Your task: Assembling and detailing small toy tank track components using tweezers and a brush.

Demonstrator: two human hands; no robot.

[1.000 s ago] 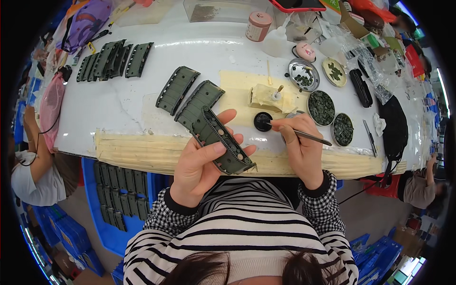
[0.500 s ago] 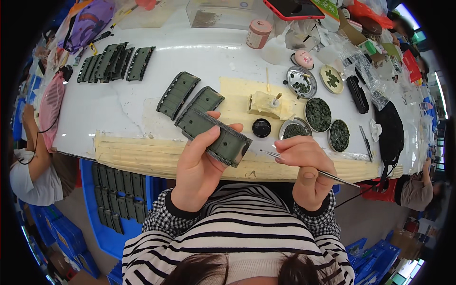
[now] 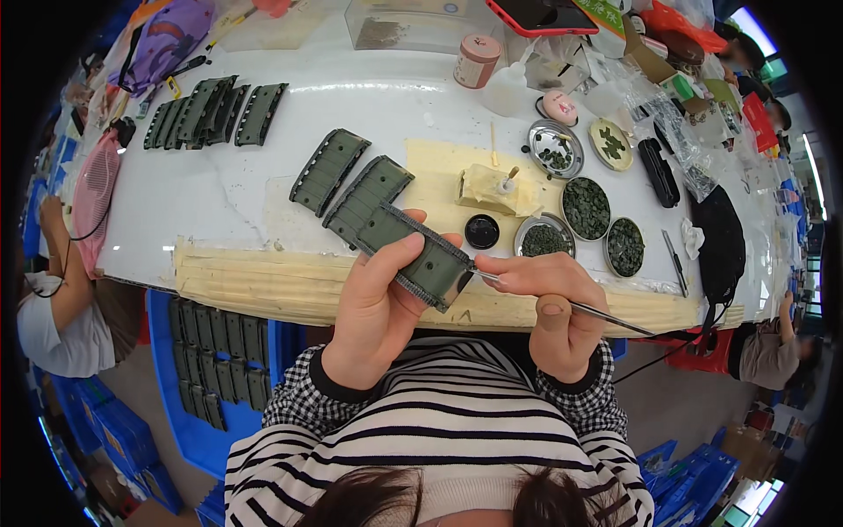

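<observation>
Two hands clamped: left hand [image 3: 373, 303] on green panel [image 3: 444, 263], seemingly bracing its end for tweezers [image 3: 610, 320] in right hand [image 3: 562, 294].

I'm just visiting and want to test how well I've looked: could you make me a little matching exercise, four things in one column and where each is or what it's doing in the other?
1. Left hand
2. Thin metal tool
3. Rows of green pieces
4. Pink canister

A. Inside the blue crate
B. Toward the far side of the white table
C. Holding a curved green piece
D. In the right hand

Right pairs: 1-C, 2-D, 3-A, 4-B.
</observation>
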